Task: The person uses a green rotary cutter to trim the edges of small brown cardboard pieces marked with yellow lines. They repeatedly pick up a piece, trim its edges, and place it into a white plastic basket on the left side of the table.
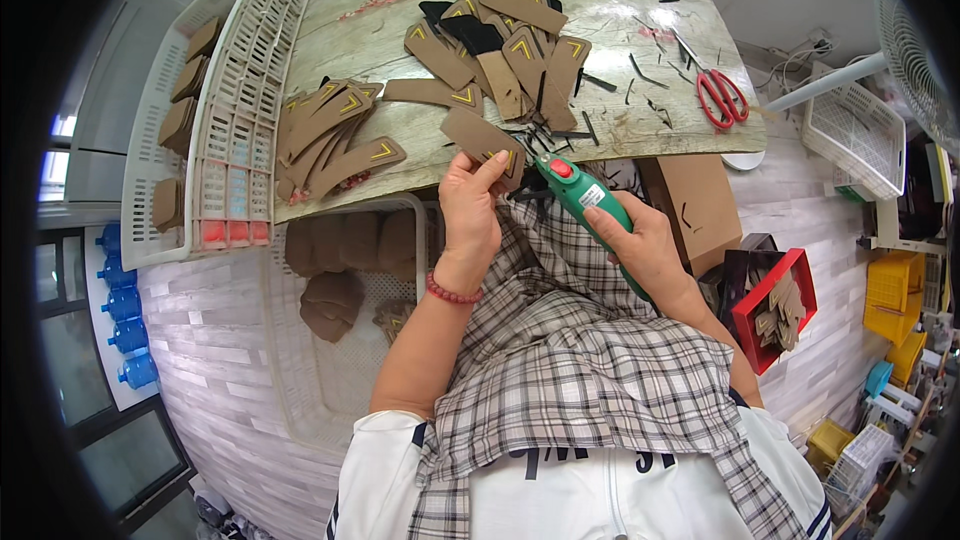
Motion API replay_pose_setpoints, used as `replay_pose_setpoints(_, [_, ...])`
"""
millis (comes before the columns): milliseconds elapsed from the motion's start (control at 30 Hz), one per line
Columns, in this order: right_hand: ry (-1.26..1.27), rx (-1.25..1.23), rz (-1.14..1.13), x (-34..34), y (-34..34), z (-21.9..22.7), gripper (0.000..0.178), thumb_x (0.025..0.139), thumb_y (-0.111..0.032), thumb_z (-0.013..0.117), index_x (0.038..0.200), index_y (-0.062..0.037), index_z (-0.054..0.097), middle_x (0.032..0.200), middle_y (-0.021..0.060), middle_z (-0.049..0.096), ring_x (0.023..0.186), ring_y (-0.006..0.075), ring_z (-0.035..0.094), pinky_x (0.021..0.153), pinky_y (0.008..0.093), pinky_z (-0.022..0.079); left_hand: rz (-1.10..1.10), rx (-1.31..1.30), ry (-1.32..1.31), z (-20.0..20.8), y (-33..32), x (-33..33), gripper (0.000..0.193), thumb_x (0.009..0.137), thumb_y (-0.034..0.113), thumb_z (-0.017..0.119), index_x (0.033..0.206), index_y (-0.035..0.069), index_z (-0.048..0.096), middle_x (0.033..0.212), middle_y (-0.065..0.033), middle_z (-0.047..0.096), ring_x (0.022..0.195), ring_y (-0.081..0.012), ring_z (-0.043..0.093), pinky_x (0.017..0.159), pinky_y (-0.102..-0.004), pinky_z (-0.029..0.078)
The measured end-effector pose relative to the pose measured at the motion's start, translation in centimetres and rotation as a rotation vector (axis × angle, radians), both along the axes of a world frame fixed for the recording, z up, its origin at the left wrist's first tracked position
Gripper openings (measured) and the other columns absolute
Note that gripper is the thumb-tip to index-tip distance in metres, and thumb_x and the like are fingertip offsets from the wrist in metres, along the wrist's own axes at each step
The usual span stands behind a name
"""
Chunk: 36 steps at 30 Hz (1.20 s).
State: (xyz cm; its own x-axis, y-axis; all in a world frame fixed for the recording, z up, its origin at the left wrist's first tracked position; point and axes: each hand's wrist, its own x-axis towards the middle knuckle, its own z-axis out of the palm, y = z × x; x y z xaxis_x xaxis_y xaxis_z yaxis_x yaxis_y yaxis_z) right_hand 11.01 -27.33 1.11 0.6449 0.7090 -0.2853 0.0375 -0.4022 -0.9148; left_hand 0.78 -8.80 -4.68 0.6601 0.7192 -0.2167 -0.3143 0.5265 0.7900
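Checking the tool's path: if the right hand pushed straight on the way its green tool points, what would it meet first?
Probably the brown leather piece held by the left hand; the right hand aims the green tool up-left, its tip already about touching that piece's edge.

From my feed: I see short white sleeves on both arms, dark stripe trim at the cuffs and the shirt's lower edges. Dark lettering runs across the white shirt front, partly covered. A grey-and-white plaid cloth drapes over the lap and chest. A red beaded bracelet circles the left wrist. Forearms bare.
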Motion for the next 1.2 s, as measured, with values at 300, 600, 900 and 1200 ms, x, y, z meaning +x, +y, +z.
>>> replay_pose_setpoints(300, [0.020, -0.029, 0.011, 0.5, 0.1, 0.2, 0.036, 0.088, -0.033, 0.068, 0.098, 0.0008, 0.065, 0.062, 0.0024, 0.054, 0.055, 0.0078, 0.048, 0.050, 0.0266, 0.040, 0.003, 0.076, 0.022, -0.1, 0.2, 0.8, 0.012, 0.089, 0.002, 0.062, 0.101, 0.001, 0.064, 0.095, -0.0068, 0.069, 0.083, -0.0142, 0.065, 0.074, -0.0282, 0.054])
replay_pose_setpoints(600, [-0.003, 0.004, 0.029, 0.9, 0.0, 0.1, 0.036, 0.088, -0.032, 0.068, 0.102, 0.0010, 0.065, 0.065, 0.0045, 0.057, 0.057, 0.0083, 0.050, 0.052, 0.0272, 0.042, -0.085, 0.139, 0.122, 0.2, 0.2, 0.5, 0.012, 0.087, 0.001, 0.064, 0.098, -0.001, 0.066, 0.089, -0.0061, 0.069, 0.075, -0.0111, 0.064, 0.067, -0.0248, 0.052])
replay_pose_setpoints(900, [-0.030, -0.023, 0.054, 1.2, 0.8, -0.1, 0.039, 0.087, -0.035, 0.067, 0.104, 0.0005, 0.065, 0.067, 0.0046, 0.058, 0.057, 0.0089, 0.052, 0.053, 0.0270, 0.043, -0.175, 0.179, 0.221, 0.9, -0.4, -0.1, 0.012, 0.086, 0.002, 0.065, 0.097, -0.001, 0.067, 0.088, -0.0053, 0.070, 0.073, -0.0105, 0.064, 0.063, -0.0238, 0.050])
replay_pose_setpoints(1200, [0.065, 0.001, -0.018, 0.9, 0.7, -0.3, 0.037, 0.088, -0.033, 0.066, 0.102, 0.0010, 0.064, 0.064, 0.0009, 0.054, 0.051, 0.0060, 0.049, 0.046, 0.0247, 0.038, 0.323, 0.239, 0.112, 2.9, 10.6, -3.4, 0.016, 0.089, 0.009, 0.064, 0.103, 0.000, 0.063, 0.092, -0.0089, 0.069, 0.080, -0.0186, 0.067, 0.068, -0.0292, 0.054])
